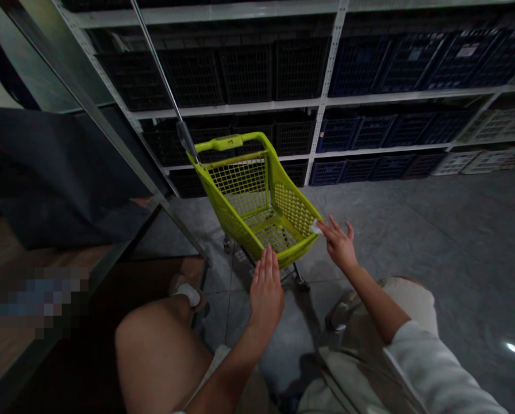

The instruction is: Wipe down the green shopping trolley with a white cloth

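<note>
A lime-green shopping cart [235,227] stands upright in front of me, its basket holding nothing that I can see. My left hand [267,287] has its fingers stretched out flat, with the tips at the near rim of the basket. A small white wipe, cloth or tissue [315,226], lies under the fingertips of my right hand [340,244]. Those fingers press it on the right near corner of the rim, while the others are spread. A grey pole [165,80] rises from the left end of the cart's handle [229,142].
White metal shelving [322,103] with dark crates [246,72] and blue crates [361,63] runs behind the cart. To the left is a metal frame [184,230] with dark sheeting [68,178]. Grey tiled floor [434,230] extends right. My knees flank my arms.
</note>
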A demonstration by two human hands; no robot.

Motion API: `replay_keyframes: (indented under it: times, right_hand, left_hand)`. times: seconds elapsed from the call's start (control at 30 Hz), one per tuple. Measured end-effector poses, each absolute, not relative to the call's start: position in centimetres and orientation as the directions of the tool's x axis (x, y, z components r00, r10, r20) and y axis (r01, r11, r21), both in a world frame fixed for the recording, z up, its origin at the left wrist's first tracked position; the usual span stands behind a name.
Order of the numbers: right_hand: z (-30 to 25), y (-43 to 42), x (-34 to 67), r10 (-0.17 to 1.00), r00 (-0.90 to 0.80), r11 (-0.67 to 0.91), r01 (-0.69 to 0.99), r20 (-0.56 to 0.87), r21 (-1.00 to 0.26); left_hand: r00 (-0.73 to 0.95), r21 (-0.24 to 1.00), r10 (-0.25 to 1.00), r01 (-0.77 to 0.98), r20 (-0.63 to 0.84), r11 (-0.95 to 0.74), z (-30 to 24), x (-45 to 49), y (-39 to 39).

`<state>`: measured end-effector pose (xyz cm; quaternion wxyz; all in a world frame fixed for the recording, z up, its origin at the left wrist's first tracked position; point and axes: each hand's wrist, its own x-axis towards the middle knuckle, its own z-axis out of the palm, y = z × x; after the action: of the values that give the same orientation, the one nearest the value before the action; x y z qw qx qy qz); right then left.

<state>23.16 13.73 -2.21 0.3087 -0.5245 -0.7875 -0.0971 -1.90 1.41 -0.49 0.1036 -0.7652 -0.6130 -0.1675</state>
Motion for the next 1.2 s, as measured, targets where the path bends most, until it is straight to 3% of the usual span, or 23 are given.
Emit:
replay_keyframes:
  times: [0.17, 0.33, 0.5, 0.73, 0.8, 1.03, 1.2]
  right_hand:
    - [-2.6, 10.4, 17.2, 0.790, -0.128, 0.343, 0.903, 0.600, -0.260]
    - [-2.6, 5.8, 10.2, 0.722, -0.396, 0.617, 0.741, 0.568, -0.267]
    - [-2.1, 8.6, 15.6, 0.625, -0.555, 0.712, 0.694, 0.548, -0.110]
    - [-2.7, 13.2, 23.8, 0.767, -0.181, 0.346, 0.925, 0.616, -0.159]
    - [-2.9, 12.3, 22.1, 0.774, -0.151, 0.330, 0.925, 0.615, -0.188]
    - [-1.9, 6.5, 11.4, 0.708, -0.426, 0.621, 0.755, 0.563, -0.210]
    - [-2.0, 8.1, 15.2, 0.612, -0.578, 0.723, 0.686, 0.540, -0.085]
  left_hand:
    - [0.176, 0.057, 0.894, 0.974, 0.412, -0.218, -0.9, -1.6, 1.6]
    - [0.153, 0.038, 0.884, 0.981, 0.441, -0.189, -1.1, -1.7, 1.8]
    - [0.174, 0.026, 0.890, 0.979, 0.421, -0.204, -0.9, -2.1, 1.6]
    - [0.184, 0.064, 0.887, 0.971, 0.423, -0.232, -1.0, -1.9, 1.7]
    - [0.176, 0.074, 0.886, 0.971, 0.429, -0.228, -1.1, -1.7, 1.7]
    - [0.158, 0.045, 0.887, 0.979, 0.434, -0.197, -1.2, -1.7, 1.9]
    - [0.178, 0.030, 0.886, 0.977, 0.428, -0.211, -0.9, -2.3, 1.5]
